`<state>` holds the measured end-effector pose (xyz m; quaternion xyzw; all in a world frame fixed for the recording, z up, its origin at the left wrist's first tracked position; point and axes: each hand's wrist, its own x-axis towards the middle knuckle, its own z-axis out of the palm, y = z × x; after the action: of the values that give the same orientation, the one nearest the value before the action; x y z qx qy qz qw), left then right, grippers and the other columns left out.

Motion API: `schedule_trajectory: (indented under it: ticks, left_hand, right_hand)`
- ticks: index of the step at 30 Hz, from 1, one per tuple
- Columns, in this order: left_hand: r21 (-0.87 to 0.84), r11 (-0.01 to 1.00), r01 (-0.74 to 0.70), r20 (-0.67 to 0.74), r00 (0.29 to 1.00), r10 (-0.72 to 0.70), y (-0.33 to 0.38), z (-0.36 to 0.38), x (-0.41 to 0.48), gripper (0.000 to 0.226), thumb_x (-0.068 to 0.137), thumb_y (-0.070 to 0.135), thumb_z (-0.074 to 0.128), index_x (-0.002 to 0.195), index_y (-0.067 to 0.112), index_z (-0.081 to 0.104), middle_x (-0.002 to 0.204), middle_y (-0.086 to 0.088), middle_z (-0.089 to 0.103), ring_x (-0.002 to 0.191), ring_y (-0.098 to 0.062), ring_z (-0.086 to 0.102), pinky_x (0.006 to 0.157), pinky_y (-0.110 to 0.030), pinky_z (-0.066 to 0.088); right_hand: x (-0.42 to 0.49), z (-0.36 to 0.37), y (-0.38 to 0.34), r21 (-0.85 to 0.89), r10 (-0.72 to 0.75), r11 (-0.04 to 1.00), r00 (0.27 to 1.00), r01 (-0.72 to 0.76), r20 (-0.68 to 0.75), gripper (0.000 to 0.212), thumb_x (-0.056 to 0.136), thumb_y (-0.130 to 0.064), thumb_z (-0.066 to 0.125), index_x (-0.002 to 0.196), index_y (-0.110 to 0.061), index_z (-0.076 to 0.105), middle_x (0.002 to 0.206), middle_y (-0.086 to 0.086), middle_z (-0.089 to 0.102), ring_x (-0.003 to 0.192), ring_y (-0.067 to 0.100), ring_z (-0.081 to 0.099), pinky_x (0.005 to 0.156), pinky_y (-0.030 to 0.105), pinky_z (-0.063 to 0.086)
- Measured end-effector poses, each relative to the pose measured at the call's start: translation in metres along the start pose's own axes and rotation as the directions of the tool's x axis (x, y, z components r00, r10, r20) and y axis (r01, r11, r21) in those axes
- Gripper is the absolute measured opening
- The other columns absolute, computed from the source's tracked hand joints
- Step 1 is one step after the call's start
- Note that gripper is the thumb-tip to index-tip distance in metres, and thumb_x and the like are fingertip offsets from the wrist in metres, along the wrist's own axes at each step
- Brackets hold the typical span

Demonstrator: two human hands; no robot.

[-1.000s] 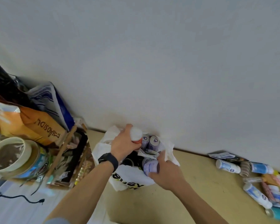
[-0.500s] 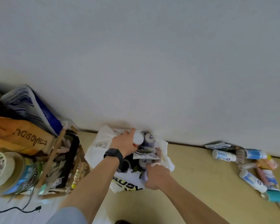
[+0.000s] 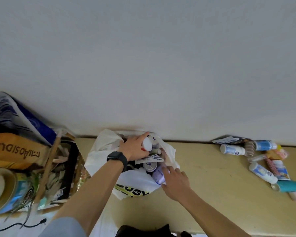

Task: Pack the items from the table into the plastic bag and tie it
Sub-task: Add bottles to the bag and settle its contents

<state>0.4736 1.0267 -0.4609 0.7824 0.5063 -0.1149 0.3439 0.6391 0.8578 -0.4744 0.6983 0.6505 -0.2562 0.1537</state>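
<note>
Left hand (image 3: 133, 148) grips a bottle (image 3: 147, 144) in the plastic bag (image 3: 102, 151); the empty, slack right hand (image 3: 176, 183) lies nearer the items (image 3: 263, 161) at the counter (image 3: 212, 185) back-right edge.

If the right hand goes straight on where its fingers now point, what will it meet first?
Probably the pale purple bottle in the plastic bag; the right hand seems almost on it, though depth is unclear.
</note>
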Motion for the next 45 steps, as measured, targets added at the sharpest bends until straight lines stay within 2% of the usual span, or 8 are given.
schedule_trajectory:
  ticks: [8,12,15,20,29,37,41,45]
  left_hand:
    - [0.245,0.969,0.002,-0.172,0.984,0.042,0.02,-0.003,-0.022,0.076,0.084,0.047,0.051,0.153,0.039,0.019,0.16,-0.003,0.023,0.148,-0.026,0.018,0.113,-0.063,0.011]
    - [0.296,0.909,-0.293,-0.53,0.742,0.411,0.032,0.025,-0.058,0.026,0.085,0.032,0.057,0.106,0.018,0.063,0.104,-0.004,0.061,0.095,-0.027,0.059,0.08,-0.04,0.048]
    - [0.393,0.784,-0.48,-0.262,0.759,0.596,0.035,0.063,-0.092,0.012,0.089,0.025,0.053,0.092,0.016,0.06,0.09,-0.004,0.058,0.078,-0.024,0.056,0.061,-0.036,0.046]
    - [0.461,0.88,-0.115,0.122,0.99,0.066,0.019,0.096,-0.094,0.064,0.093,0.023,0.054,0.15,0.023,0.025,0.163,-0.009,0.009,0.117,-0.037,0.05,0.086,-0.042,0.047]
    - [0.543,0.821,-0.176,0.102,0.984,0.144,0.024,0.064,-0.099,0.024,0.101,0.029,0.044,0.118,0.017,0.055,0.125,-0.009,0.057,0.103,-0.032,0.06,0.076,-0.039,0.045]
    - [0.465,0.882,-0.079,-0.067,0.99,0.124,0.012,0.029,-0.138,0.033,0.1,0.047,0.034,0.097,0.022,0.055,0.092,0.0,0.065,0.084,-0.025,0.064,0.064,-0.033,0.047]
    - [0.245,0.959,0.144,-0.413,0.91,-0.031,-0.005,0.008,-0.137,0.04,0.096,0.057,0.037,0.08,0.025,0.054,0.079,0.006,0.062,0.076,-0.019,0.063,0.064,-0.031,0.049]
    - [0.246,0.881,0.404,-0.53,0.817,-0.227,-0.039,-0.011,-0.113,0.067,0.082,0.061,0.058,0.136,0.023,0.046,0.142,-0.005,0.044,0.126,-0.03,0.046,0.098,-0.046,0.041]
  right_hand:
    - [-0.01,0.008,0.04,0.481,0.365,0.833,0.925,-0.274,-0.103,0.063,0.088,-0.049,0.059,0.141,-0.021,0.04,0.144,0.003,0.042,0.128,0.025,0.042,0.1,0.037,0.041]
    - [0.002,0.014,0.05,0.688,0.422,0.629,0.902,-0.362,0.088,0.08,0.083,-0.057,0.064,0.148,-0.022,0.033,0.144,0.011,0.043,0.13,0.032,0.045,0.103,0.039,0.04]
    - [0.014,0.017,0.046,0.769,0.415,0.538,0.903,-0.344,0.113,0.063,0.089,-0.049,0.064,0.143,-0.024,0.043,0.135,0.015,0.05,0.124,0.032,0.051,0.1,0.036,0.041]
    - [0.019,0.009,0.038,0.806,0.402,0.54,0.916,-0.244,0.008,0.021,0.099,-0.025,0.048,0.089,-0.009,0.056,0.096,0.018,0.064,0.094,0.036,0.058,0.074,0.033,0.037]
    - [-0.007,-0.055,0.025,0.904,0.451,0.422,0.881,-0.067,-0.145,0.034,0.098,-0.024,0.043,0.066,-0.013,0.04,0.063,0.0,0.044,0.06,0.018,0.038,0.057,0.034,0.033]
    - [-0.004,-0.059,0.02,0.908,0.463,0.416,0.869,-0.039,-0.174,0.036,0.101,-0.031,0.04,0.08,-0.005,0.053,0.074,0.004,0.055,0.071,0.023,0.048,0.066,0.035,0.038]
    - [-0.007,-0.063,0.023,0.922,0.449,0.388,0.875,-0.011,-0.179,0.036,0.102,-0.032,0.041,0.081,-0.006,0.055,0.075,0.002,0.055,0.069,0.019,0.046,0.062,0.034,0.037]
    - [-0.006,-0.076,0.012,0.937,0.394,0.347,0.9,0.039,-0.183,0.035,0.103,-0.029,0.042,0.078,-0.007,0.051,0.072,0.0,0.049,0.066,0.015,0.042,0.061,0.033,0.034]
